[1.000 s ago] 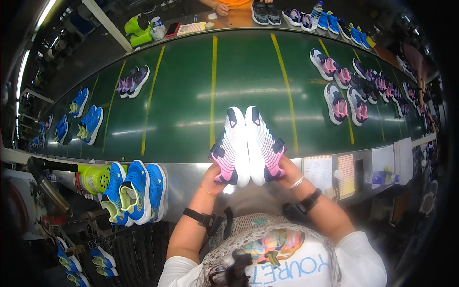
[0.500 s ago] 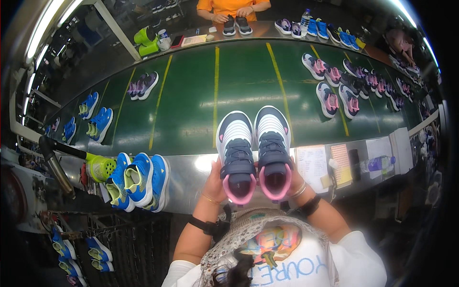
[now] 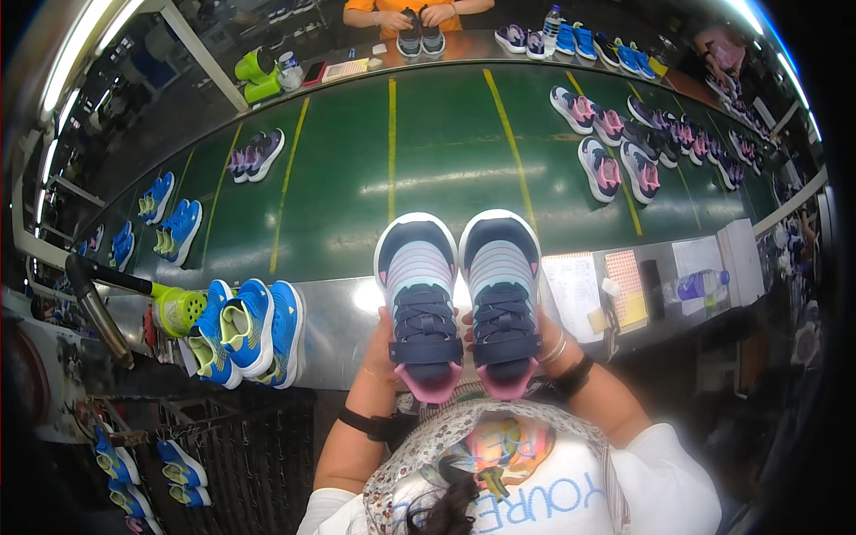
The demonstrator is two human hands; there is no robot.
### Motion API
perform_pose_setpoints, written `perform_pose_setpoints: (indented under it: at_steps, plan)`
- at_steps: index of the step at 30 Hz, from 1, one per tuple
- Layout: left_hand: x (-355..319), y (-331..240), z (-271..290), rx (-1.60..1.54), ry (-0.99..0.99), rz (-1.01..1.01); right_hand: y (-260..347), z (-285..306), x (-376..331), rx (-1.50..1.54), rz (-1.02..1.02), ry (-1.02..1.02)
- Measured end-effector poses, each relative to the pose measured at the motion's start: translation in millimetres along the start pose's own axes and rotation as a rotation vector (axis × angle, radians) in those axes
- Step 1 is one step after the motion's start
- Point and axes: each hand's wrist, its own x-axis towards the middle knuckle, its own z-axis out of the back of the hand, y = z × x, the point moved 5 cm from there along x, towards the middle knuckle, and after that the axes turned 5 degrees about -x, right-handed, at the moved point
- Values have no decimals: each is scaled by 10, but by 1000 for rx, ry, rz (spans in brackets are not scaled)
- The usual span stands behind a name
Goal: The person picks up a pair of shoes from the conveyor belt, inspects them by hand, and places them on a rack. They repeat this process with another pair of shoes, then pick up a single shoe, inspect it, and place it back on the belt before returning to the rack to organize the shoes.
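Observation:
I hold a pair of navy, pink and white sneakers side by side with the uppers facing me and the toes pointing away. My left hand (image 3: 382, 349) grips the left sneaker (image 3: 419, 299) from underneath. My right hand (image 3: 546, 337) grips the right sneaker (image 3: 502, 294) the same way. Both shoes hover over the steel edge (image 3: 343, 308) of a green conveyor belt (image 3: 446, 169). My fingers are mostly hidden behind the shoes.
Blue and yellow sneakers (image 3: 245, 330) lean on the steel edge at the left beside a yellow-green tool (image 3: 178, 310). More pairs (image 3: 615, 156) lie on the belt. Papers (image 3: 575, 290) and a bottle (image 3: 700, 285) sit at right. A person in orange (image 3: 419, 13) handles shoes across the belt.
The pair was turned over from soles facing me to uppers facing me, and drawn nearer to my body. Both hands kept their hold throughout.

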Motion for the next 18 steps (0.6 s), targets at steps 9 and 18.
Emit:
perform_pose_setpoints:
  at_steps: [9, 18]
  plan:
    - [-127, -142, -7, 228, -64, -95, 90, -93, -124, -200, 13, 82]
    - [-231, -436, -213, 619, -133, -127, 501, -168, -337, -567, 208, -27]
